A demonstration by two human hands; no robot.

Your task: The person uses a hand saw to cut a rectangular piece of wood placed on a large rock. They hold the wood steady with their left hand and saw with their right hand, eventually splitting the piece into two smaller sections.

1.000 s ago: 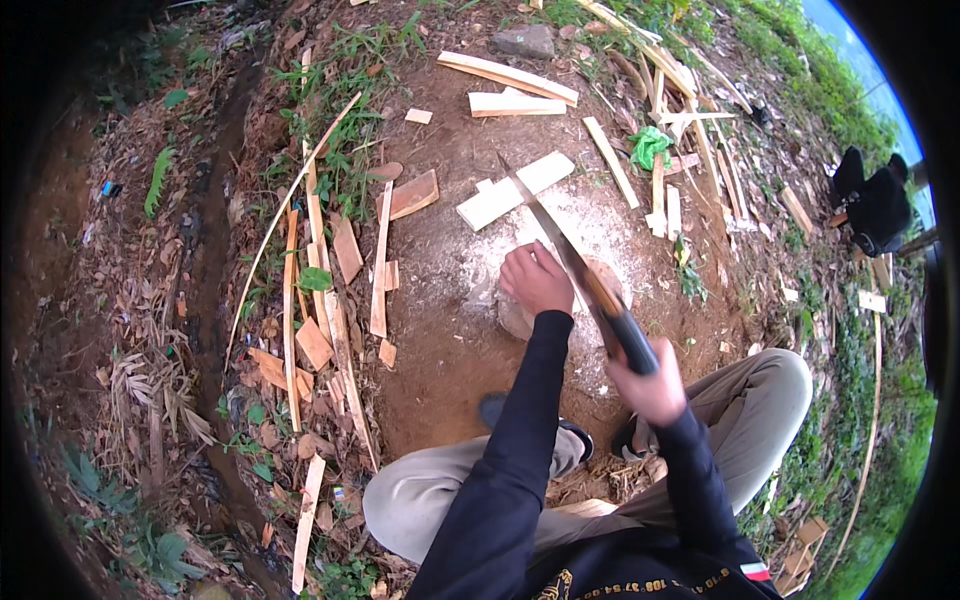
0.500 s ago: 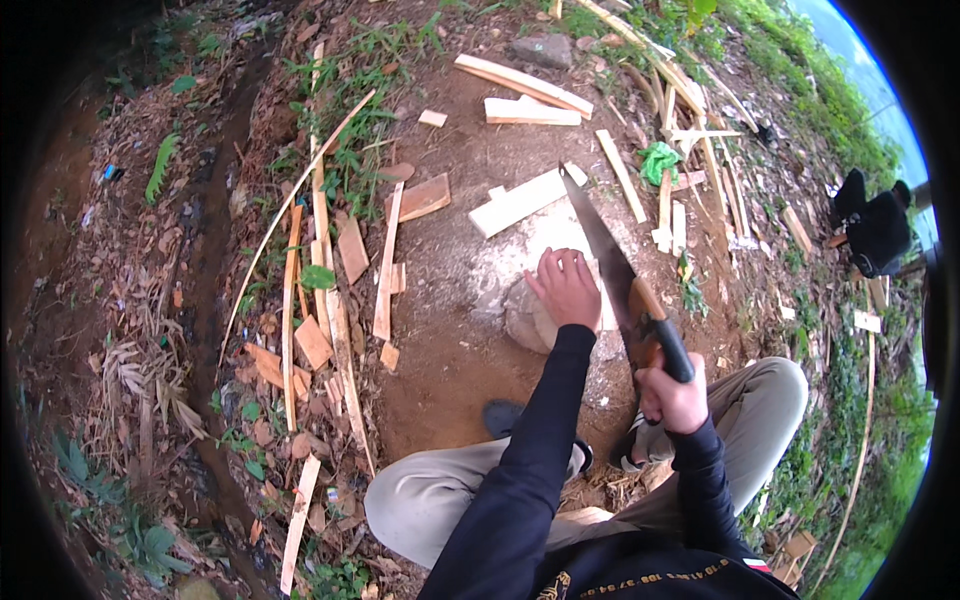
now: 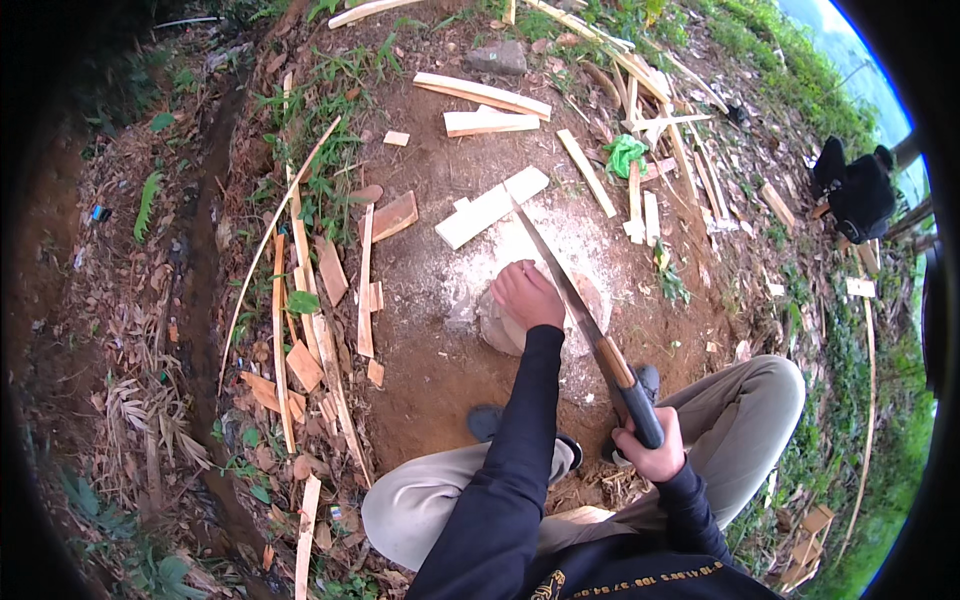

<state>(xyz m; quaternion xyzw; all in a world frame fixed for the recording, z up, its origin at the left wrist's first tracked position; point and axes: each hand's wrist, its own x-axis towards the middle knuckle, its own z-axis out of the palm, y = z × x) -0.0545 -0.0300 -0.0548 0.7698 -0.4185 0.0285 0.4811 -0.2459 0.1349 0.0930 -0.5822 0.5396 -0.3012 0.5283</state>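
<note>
The right hand (image 3: 655, 448) grips a long, black-handled steel handsaw (image 3: 579, 306) slanting far and left. The left hand (image 3: 530, 294) rests over a round brown block (image 3: 497, 328); its grip cannot be told. Beyond lies a flat, pale wooden board (image 3: 488, 212).

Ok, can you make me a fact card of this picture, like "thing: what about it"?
Right hand: wrapped round the handle of a handsaw
Saw blade: points away from the person
Left hand: over a round block; exact contact hard to see
Pale board: flat, beyond the left hand
Sawdust: pale, scattered around the block
Grey rock: on the ground, far side
</note>
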